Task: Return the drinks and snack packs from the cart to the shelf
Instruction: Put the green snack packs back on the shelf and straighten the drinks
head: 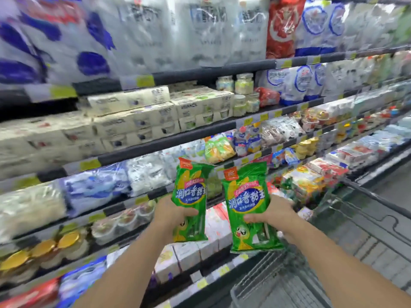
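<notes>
I hold two matching green snack packs upright in front of the shelf. My left hand [171, 215] grips the lower half of the left green pack [191, 192], thumb across its front. My right hand [272, 215] grips the right green pack [246, 203] the same way. Both packs carry blue oval labels and an orange corner tab. Below my right arm lies the grey wire cart [273, 283], its basket mostly hidden by my forearm. The refrigerated shelf [169, 141] fills the view behind the packs.
The shelf rows hold white and blue bags at the top, cream boxes [133, 121], small jars [243, 85], gold-lidded tubs [44, 247] and white cartons [184, 254] lower down. Grey tiled floor [378, 241] runs along the right. The left side is blurred.
</notes>
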A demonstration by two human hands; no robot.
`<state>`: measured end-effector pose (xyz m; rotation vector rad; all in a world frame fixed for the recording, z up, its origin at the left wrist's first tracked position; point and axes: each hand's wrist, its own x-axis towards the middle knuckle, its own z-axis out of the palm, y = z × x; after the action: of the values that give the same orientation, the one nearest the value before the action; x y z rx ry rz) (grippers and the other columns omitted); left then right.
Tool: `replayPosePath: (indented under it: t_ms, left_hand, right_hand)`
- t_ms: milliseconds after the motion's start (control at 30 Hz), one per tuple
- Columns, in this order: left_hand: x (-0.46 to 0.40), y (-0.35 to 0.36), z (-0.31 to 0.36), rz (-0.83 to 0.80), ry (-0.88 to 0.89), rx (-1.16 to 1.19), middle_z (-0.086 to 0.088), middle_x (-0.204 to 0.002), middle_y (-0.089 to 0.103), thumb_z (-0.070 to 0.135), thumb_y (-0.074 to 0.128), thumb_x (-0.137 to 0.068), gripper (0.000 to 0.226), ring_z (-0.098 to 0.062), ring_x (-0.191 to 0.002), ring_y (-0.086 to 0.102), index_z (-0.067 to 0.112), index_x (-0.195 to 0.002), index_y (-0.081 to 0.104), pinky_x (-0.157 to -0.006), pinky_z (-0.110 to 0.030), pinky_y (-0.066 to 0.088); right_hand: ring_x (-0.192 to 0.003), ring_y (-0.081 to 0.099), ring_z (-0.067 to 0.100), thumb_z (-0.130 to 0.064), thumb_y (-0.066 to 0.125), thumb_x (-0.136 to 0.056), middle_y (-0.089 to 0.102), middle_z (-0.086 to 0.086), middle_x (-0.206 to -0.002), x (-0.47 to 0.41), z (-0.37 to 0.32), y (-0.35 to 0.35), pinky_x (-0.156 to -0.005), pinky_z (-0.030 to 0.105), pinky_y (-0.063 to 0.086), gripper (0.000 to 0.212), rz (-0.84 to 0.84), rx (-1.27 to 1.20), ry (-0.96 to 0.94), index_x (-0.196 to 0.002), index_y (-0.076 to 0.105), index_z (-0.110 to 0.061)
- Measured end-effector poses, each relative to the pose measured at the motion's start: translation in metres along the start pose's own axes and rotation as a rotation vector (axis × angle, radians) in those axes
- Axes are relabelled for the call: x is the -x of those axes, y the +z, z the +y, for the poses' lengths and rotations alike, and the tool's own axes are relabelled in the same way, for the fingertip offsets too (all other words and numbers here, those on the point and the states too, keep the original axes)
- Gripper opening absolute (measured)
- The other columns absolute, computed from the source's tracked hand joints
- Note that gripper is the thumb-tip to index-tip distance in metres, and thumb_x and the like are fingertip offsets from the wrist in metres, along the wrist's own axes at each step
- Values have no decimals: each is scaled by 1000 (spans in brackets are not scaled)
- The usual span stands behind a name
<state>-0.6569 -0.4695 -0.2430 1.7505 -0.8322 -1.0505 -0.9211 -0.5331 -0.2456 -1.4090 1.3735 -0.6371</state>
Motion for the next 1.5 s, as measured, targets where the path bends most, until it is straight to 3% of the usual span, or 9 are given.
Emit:
replayPosePath:
  t_ms: [133, 433, 567, 667, 800, 933, 1233, 1367, 1500]
  left_hand:
    - [29, -96, -13, 189, 15, 73, -3, -61, 68, -2, 86, -66, 26, -15, -46, 51, 6, -85, 71, -35, -18, 35]
    - [103, -329, -77, 471, -9, 171, -7, -71, 72, -5, 87, -64, 31, -14, -47, 57, 12, -83, 69, -34, -17, 35]
    - [132, -432, -103, 559, 9, 180, -11, -81, 75, -5, 86, -65, 32, -17, -58, 60, 10, -88, 69, -36, -16, 38]
    - [150, -499, -119, 607, 12, 205, -4, -91, 76, 0, 88, -66, 40, -20, -79, 70, 14, -98, 67, -56, -25, 52]
    - [169, -570, -138, 665, 11, 216, -1, -95, 77, 5, 88, -68, 46, -20, -89, 72, 15, -107, 68, -78, -38, 57]
    - [172, -615, -146, 726, 54, 235, -4, -97, 76, 3, 85, -72, 35, -17, -83, 69, 17, -99, 68, -65, -27, 48]
    - [111, -683, -121, 752, 112, 169, 6, -98, 76, 10, 82, -77, 25, -19, -98, 69, 25, -94, 72, -90, -43, 54]
    - [77, -697, -93, 761, 88, 134, -4, -104, 75, 15, 83, -78, 28, -24, -92, 67, 16, -103, 70, -68, -33, 49]
    - [49, -710, -74, 761, 85, 181, -5, -89, 68, 11, 79, -82, 23, -16, -72, 53, 20, -82, 58, -60, -28, 39]
  right_hand:
    - [-75, 63, 2, -15, 95, -62, 74, -4, -88, 3, -50, 91, -57, 17, 49, 38, -140, 73, -108, -83, 65, -24]
    - [-80, 72, 10, -24, 101, -48, 78, -5, -87, 49, -149, 332, -72, 29, 58, 51, -413, 154, -282, -88, 70, -20]
    - [-72, 69, -2, -16, 98, -54, 78, -8, -87, 85, -190, 436, -59, 14, 52, 47, -520, 139, -331, -91, 70, -21]
    - [-62, 68, -5, -7, 93, -63, 78, 1, -90, 110, -218, 500, -53, 10, 49, 39, -587, 74, -365, -89, 67, -20]
    - [-78, 68, 1, -19, 96, -60, 76, -14, -84, 137, -251, 571, -64, 18, 50, 41, -642, 61, -443, -89, 68, -23]
    - [-78, 70, -1, -21, 95, -62, 77, -17, -79, 149, -278, 623, -61, 17, 49, 38, -712, 81, -485, -92, 72, -24]
    - [-89, 71, 11, -18, 94, -62, 79, -8, -88, 115, -318, 670, -73, 27, 50, 38, -750, 60, -481, -92, 73, -22]
    - [-94, 72, 14, -21, 94, -62, 80, -8, -90, 90, -330, 675, -87, 37, 52, 40, -759, 43, -467, -96, 73, -21]
    - [-93, 72, 12, -19, 93, -65, 80, -7, -92, 76, -338, 678, -75, 27, 51, 38, -789, 15, -471, -97, 72, -21]
